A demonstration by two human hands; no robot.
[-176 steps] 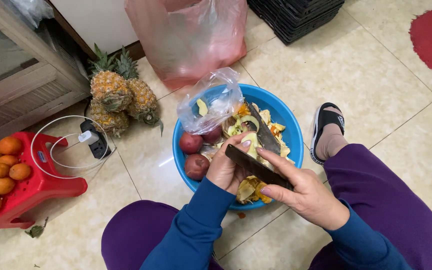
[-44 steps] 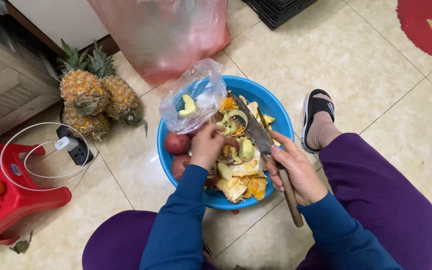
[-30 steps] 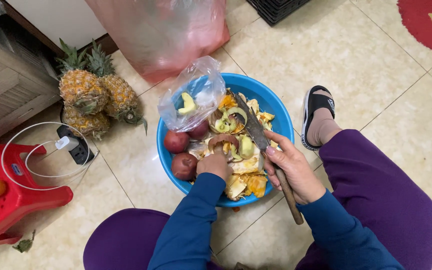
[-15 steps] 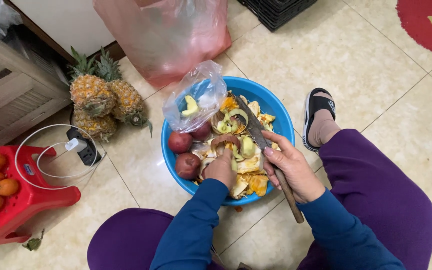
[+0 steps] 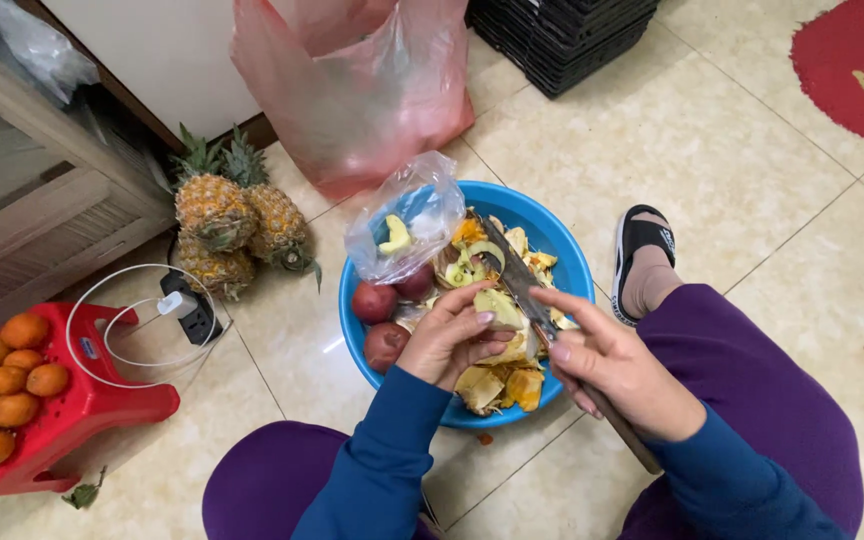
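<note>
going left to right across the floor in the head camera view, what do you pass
Oranges on a red stool → clear plastic tub → pineapples → blue basin of peels → sandalled foot → red mat.

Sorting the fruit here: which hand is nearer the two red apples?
Left. The left hand sits just beside the red apples in the blue basin; the right hand, holding the knife, is farther off.

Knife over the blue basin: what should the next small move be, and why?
Probably draw the knife a little further along the pale green fruit piece. The right hand grips its handle with the blade laid across the piece, which the left hand pinches over the blue basin of peels, so scraps would likely drop in there.
</note>
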